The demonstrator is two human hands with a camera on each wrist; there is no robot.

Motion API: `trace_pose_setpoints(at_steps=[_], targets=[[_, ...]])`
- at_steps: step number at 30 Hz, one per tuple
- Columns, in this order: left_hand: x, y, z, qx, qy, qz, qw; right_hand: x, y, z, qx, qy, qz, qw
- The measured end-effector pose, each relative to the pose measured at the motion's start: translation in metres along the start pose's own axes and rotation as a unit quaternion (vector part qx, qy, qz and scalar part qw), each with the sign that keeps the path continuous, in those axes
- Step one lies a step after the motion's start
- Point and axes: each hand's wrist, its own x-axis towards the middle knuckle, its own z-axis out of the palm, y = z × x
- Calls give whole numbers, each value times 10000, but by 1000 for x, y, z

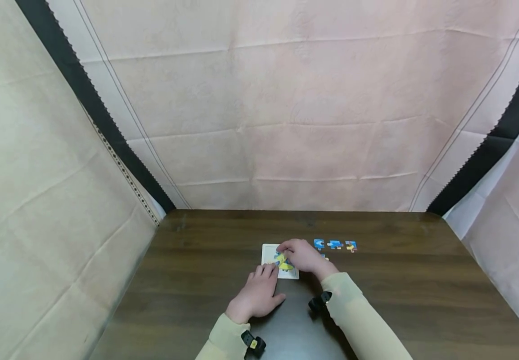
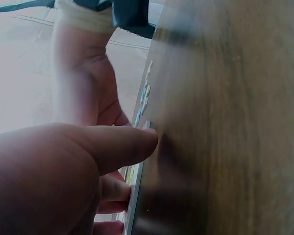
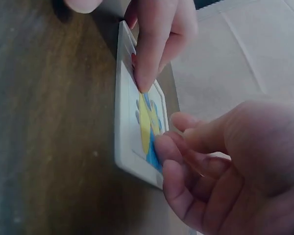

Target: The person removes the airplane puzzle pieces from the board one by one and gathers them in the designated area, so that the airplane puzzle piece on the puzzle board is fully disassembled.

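A small white-framed puzzle board [image 1: 267,250] lies on the table, with a yellow and blue picture [image 3: 146,122] inside its rim. My left hand [image 1: 260,291] reaches over its near left side with fingers extended; in the right wrist view, a fingertip presses on the picture. The left thumb stays spread away from the other fingers. From the right, my right hand [image 1: 303,256] leans over the board with fingers bent. Its fingertips [image 3: 165,147] touch the blue part of the picture. Whether a piece is between its thumb and fingers is hidden.
Three loose blue puzzle pieces [image 1: 335,244] lie in a row right of the board, and another shows partly behind the right hand. The brown wooden table [image 1: 399,280] ends at pale fabric walls [image 1: 331,125] at the back and sides.
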Motion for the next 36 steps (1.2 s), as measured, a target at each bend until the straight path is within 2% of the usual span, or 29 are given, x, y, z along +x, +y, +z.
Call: trace_pose_setpoints(at_steps=[4, 10, 20, 27, 36], targets=[[1, 1, 1, -72, 43, -46, 10000, 6, -5, 1, -83, -85, 111, 9999], [4, -1, 10, -3, 121, -60, 9999, 10, -6, 2, -13, -252, 258, 9994], [10, 12, 14, 265, 349, -180, 9989, 13, -1, 1, 69, -311, 306, 9990], [15, 18, 17, 292, 719, -272, 9966, 11, -3, -3, 107, -376, 312, 9987], [14, 24, 16, 438, 836, -443, 9946, 10, -2, -3, 211, -476, 375, 9979]])
